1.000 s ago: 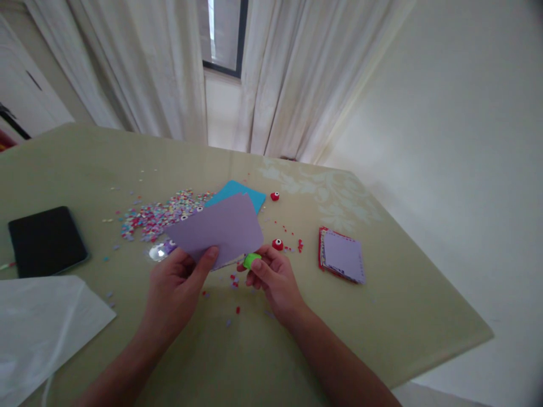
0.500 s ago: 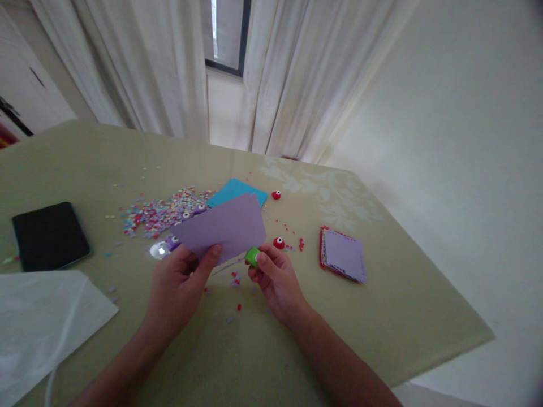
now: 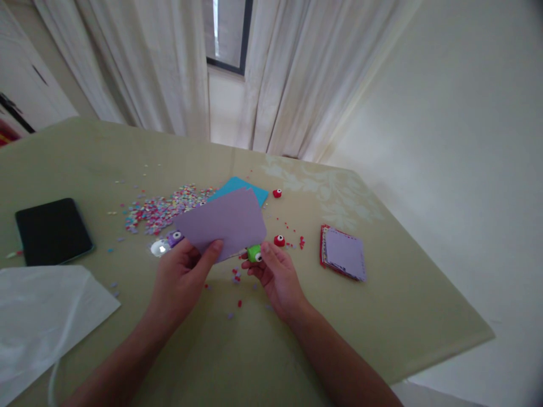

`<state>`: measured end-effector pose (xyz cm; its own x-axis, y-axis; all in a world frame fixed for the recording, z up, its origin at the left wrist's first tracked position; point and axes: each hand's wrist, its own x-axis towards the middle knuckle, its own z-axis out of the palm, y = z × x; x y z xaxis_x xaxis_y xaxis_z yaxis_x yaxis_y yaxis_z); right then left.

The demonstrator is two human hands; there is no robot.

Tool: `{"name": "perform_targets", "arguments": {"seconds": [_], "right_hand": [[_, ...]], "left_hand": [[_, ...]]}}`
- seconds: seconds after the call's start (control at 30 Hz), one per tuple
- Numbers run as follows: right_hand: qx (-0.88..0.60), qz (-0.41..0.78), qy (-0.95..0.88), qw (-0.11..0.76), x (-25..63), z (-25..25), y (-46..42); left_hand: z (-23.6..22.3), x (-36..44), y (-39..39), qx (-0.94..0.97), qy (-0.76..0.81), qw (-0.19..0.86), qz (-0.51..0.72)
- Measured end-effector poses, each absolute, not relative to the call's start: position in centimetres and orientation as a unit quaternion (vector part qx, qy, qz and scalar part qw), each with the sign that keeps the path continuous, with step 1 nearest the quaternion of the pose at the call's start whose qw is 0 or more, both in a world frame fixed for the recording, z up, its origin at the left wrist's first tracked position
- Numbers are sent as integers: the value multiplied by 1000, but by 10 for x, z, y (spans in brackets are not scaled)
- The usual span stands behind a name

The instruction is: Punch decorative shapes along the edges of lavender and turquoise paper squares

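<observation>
My left hand pinches the lower edge of a lilac paper sheet, holding it tilted just above the table. My right hand is closed on a small green paper punch at the sheet's lower right corner. A blue sheet lies flat behind the lilac one. Two small red punches sit on the table, one just right of my right hand and one farther back. A purple punch rests by my left hand.
Several coloured paper bits are scattered at centre left, with a few red ones under my hands. A stack of cut papers lies to the right. A black tablet and a white sheet are at left. The olive table ends near the curtains.
The lilac sheet and both hands have shifted slightly up and away. The green punch has turned in my right hand, so its white eye now shows.
</observation>
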<state>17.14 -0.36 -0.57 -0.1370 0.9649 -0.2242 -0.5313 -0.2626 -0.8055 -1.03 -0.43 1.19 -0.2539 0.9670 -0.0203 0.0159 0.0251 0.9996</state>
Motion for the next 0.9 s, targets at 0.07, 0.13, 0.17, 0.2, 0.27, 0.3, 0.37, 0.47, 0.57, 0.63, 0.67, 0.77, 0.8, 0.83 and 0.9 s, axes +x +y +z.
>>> {"name": "perform_targets", "arguments": {"seconds": [0.07,0.13,0.17,0.2,0.27,0.3,0.37,0.47,0.57,0.63,0.67,0.77,0.8,0.83,0.9], "right_hand": [[-386,687,-297,540,172,-6,-3],[-390,674,-311,544,173,-7,-2],[-391,668,-319,547,173,-7,-2],[-393,662,-326,549,174,-7,-2],[-395,654,-335,552,174,-7,-1],[-395,652,-337,552,174,-7,-1],[-397,652,-337,551,174,-6,-1],[-395,657,-335,548,173,-4,-1],[-395,662,-342,538,174,-2,-1],[-400,660,-348,533,174,-1,-2],[-403,658,-350,531,174,-1,-2],[-412,657,-356,521,174,0,-2],[-413,658,-356,519,174,0,-3],[-414,658,-356,518,173,-1,-3],[-414,658,-356,519,173,-1,-2]], "left_hand": [[11,-11,-3,411,568,454,550],[11,-11,-2,403,557,469,554],[11,-11,-2,405,551,473,555],[11,-11,-2,408,547,474,557],[11,-10,-3,415,543,471,558],[11,-9,-3,419,542,471,556],[10,-8,-4,428,539,471,552],[11,-6,-5,444,538,457,552],[13,-4,-6,458,541,440,552],[14,-3,-7,464,543,435,548],[14,-3,-7,467,543,435,546],[11,-4,-8,475,538,438,541],[10,-4,-8,477,535,441,541],[9,-4,-7,478,532,443,540],[7,-4,-7,477,529,450,538]]}}
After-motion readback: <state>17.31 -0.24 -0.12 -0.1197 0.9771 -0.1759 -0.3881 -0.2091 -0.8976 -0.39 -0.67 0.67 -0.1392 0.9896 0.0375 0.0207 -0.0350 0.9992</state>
